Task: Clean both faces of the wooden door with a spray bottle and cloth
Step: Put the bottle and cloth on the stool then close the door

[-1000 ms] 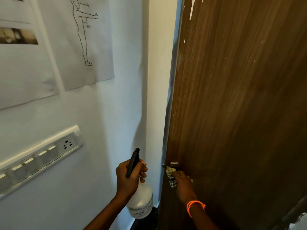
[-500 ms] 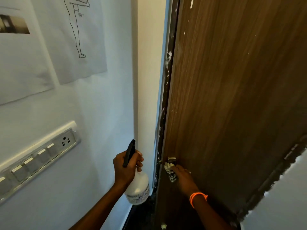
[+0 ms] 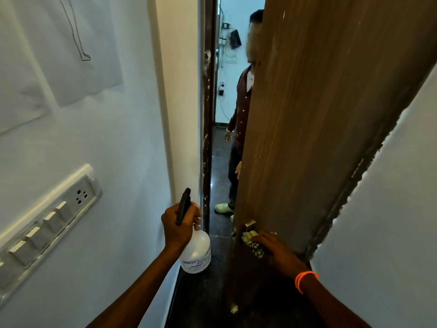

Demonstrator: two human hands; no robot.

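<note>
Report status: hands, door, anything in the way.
Left hand grips spray bottle. Right hand holds cloth against wooden door. Person stands in opening.

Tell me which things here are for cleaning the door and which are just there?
For the job:
wooden door
spray bottle, gripped by the left hand
cloth, under the right hand

Just there:
switch and socket panel
paper posters on the wall
another person beyond the doorway
door handle
</note>
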